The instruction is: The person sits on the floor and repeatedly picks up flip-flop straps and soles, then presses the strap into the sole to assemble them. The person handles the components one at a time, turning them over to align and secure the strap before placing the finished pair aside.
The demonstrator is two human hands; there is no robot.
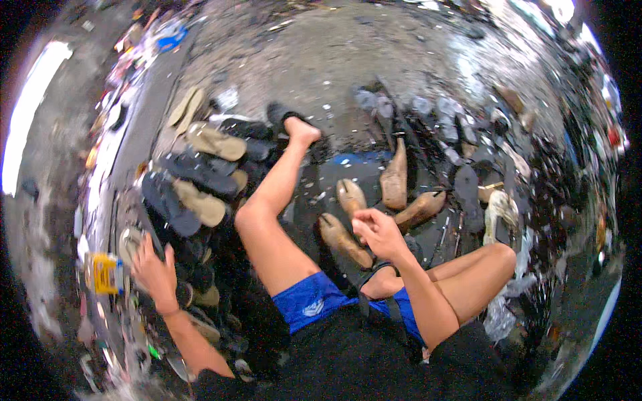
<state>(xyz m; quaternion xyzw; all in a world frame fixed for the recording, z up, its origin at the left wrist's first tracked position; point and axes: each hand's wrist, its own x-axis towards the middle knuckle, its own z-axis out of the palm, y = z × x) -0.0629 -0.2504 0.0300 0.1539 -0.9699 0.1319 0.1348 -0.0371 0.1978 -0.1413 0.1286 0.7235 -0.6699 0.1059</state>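
Note:
My left hand (155,274) reaches out to the left, its fingers spread over a pale-soled sandal (130,244) and the thumb standing apart. It appears to touch the sandal, though motion blurs the fingertips. In front of my lap, my right hand (378,234) is closed with curled fingers; whatever it may hold is hidden. Just beneath and beyond it lie brown foot-shaped shoe lasts, among them one slotted last (342,239), another (351,197), a tall upright one (394,179) and one to the right (421,210).
Several sandals, including a tan one (216,142) and a dark one (167,200), crowd the floor left of my leg. A yellow box (105,273) sits beside my left hand. Dark footwear (468,197) and a clear plastic bag (500,317) lie at the right.

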